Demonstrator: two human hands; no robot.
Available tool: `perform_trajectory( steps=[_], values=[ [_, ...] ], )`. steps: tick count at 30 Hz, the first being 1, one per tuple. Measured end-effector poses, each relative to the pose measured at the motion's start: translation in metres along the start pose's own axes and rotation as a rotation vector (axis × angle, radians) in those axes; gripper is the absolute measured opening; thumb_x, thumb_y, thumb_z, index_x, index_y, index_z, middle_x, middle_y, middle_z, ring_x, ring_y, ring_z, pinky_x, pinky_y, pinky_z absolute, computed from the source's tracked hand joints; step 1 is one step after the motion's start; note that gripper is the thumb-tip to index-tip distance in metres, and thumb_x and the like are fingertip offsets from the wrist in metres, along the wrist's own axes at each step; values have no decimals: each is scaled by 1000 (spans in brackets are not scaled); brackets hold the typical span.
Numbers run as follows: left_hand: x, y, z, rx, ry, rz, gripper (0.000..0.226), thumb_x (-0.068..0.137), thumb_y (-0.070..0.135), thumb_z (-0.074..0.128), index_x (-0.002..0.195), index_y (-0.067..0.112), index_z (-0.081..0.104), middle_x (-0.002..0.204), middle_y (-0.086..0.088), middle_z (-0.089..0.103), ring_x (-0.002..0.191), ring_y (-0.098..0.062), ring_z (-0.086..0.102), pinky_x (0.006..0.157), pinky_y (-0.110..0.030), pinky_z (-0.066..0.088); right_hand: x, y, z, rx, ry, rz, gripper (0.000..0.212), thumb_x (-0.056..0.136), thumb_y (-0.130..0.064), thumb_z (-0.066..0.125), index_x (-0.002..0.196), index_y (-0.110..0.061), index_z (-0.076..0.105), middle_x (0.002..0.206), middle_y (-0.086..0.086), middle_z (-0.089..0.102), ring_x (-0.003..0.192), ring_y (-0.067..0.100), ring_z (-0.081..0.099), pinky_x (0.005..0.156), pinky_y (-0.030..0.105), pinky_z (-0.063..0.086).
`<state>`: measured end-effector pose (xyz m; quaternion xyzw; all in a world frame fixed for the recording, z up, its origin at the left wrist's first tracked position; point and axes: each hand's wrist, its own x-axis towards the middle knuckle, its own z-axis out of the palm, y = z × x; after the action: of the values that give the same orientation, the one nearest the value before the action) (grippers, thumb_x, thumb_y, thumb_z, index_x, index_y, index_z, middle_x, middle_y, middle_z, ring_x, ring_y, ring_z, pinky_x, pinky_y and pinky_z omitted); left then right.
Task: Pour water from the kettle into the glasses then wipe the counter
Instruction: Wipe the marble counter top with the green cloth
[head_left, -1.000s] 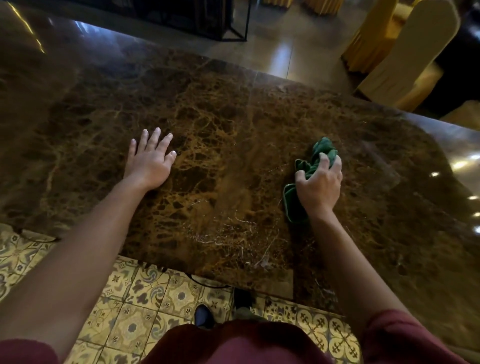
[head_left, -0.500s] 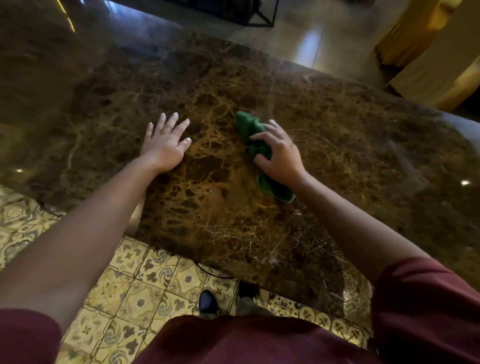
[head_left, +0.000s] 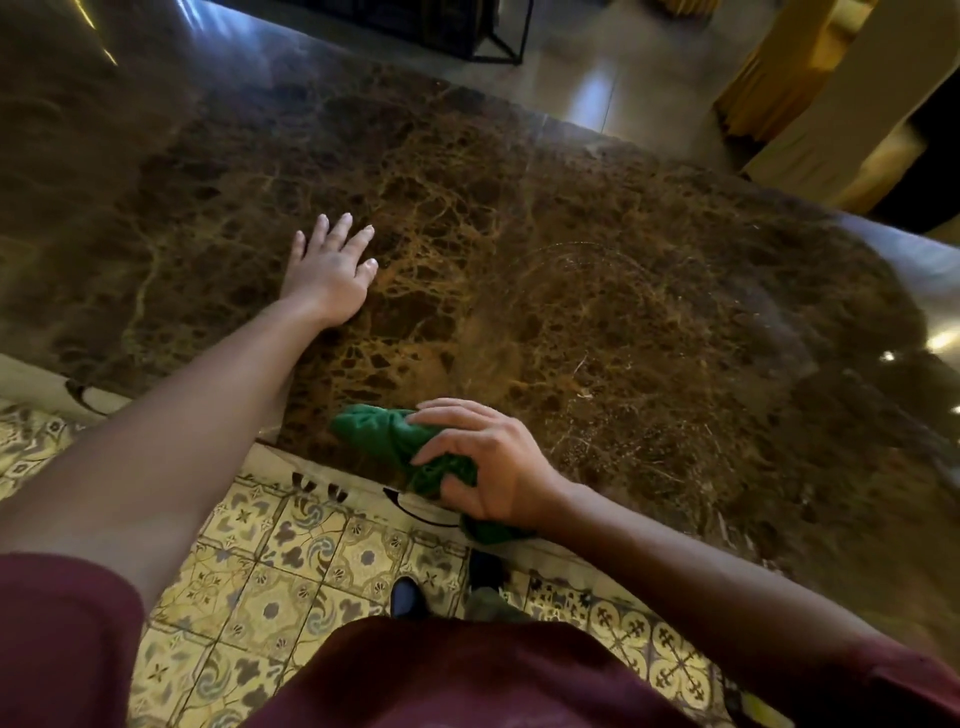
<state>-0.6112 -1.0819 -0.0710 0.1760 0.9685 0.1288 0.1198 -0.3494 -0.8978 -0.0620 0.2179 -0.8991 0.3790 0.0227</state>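
Cloth (head_left: 400, 441), green and bunched, is held in the right hand (head_left: 498, 467) at the near edge of the surface (head_left: 623, 312). Fingers (head_left: 457, 410) are curled over the wad with the thumb tucked beneath, so it is clamped rather than spread; one end sticks out to the left, another hangs past the edge by the wrist. The bunching is judged to give a firm pad for pressing down on the marble.

Left hand (head_left: 330, 270) is laid flat on the surface, well apart from the cloth, fingers spread wide and holding nothing. It is probably planted there as a brace while the body is leaned over the edge.

Faint curved streaks are seen on the marble to the right of the cloth, likely wipe marks. No kettle or glasses are in view, so the pouring is judged done and the wiping step in hand. Tiled floor (head_left: 291, 571) shows below the edge.
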Motion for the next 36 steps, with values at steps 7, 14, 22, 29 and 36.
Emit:
perform_trajectory(
  steps=[7, 14, 22, 29, 36],
  values=[
    [-10, -4, 1, -9, -8, 40, 61, 107, 47, 31, 162, 24, 18, 171, -1, 3, 157, -23, -7, 126, -48, -5, 2, 9, -83, 222, 597, 541, 31, 86, -2, 70, 110, -22, 74, 117, -11, 68, 104, -1, 66, 85, 21, 57],
    [-16, -1, 4, 34, -28, 40, 63, 107, 50, 18, 163, 25, 6, 171, 1, -8, 155, -21, -17, 125, -47, -9, -25, 55, -122, -279, 568, 926, 36, 92, -25, 57, 124, -23, 73, 134, 6, 67, 124, 22, 63, 111, 48, 48],
    [-11, -4, 2, 23, -94, 33, 63, 108, 50, 18, 163, 26, 1, 170, 2, -15, 153, -20, -23, 124, -47, -14, 9, 54, -50, -420, 413, 814, 60, 102, -38, 51, 154, -8, 46, 162, 15, 43, 154, 28, 33, 129, 46, 23],
    [-10, -3, -2, 9, -107, 44, 63, 108, 50, 20, 163, 26, 1, 170, 2, -14, 154, -21, -22, 124, -46, -14, 29, 11, 4, -312, 101, 256, 57, 100, -47, 60, 147, -16, 57, 159, 7, 50, 154, 21, 36, 129, 48, 24],
    [-24, -3, 19, -82, 262, 88, 57, 106, 43, 32, 155, 16, 38, 167, -6, 26, 156, -25, 13, 125, -45, 5, -11, -23, 33, -314, -22, 64, 56, 100, -40, 67, 153, -29, 52, 162, 8, 45, 156, 25, 33, 126, 51, 26]
  ],
)
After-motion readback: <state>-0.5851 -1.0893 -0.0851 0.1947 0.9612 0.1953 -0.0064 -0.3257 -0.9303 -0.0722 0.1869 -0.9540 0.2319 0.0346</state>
